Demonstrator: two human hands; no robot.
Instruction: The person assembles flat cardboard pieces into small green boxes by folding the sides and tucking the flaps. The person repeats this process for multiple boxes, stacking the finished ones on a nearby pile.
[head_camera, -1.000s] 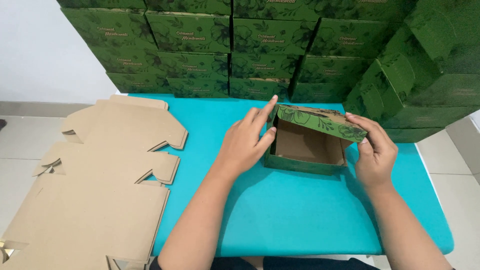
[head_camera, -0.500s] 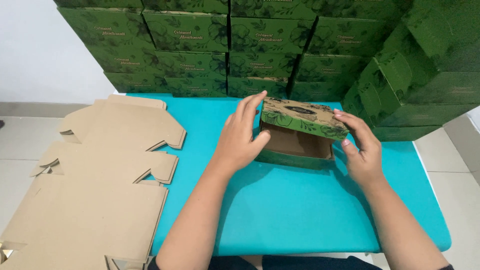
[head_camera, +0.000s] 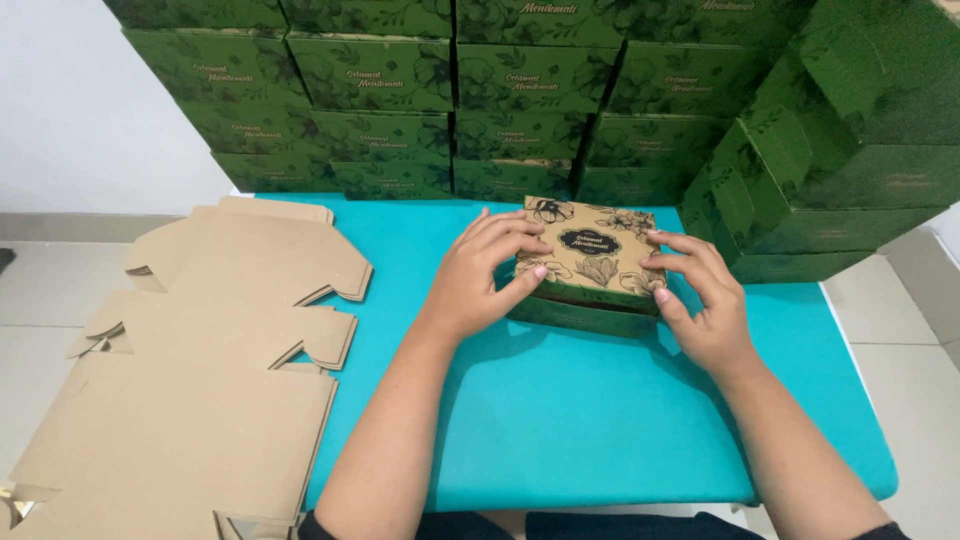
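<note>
While arms reach forward, left hand (head_camera: 490, 275) and right hand (head_camera: 700, 300) grip box (head_camera: 590, 262) lid, fingers curled, lid seemingly near-closed.

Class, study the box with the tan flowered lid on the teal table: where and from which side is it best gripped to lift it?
Probably by the two short side walls, from left and right: the box lies flat, and the left hand and right hand already flank its lid.

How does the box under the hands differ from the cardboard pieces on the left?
The box is folded up, its kraft lid printed with flowers; the flat cardboard blanks lie unfolded and plain brown. Left hand and right hand press the box; the blanks lie untouched. Both rest on the turquoise table.
</note>
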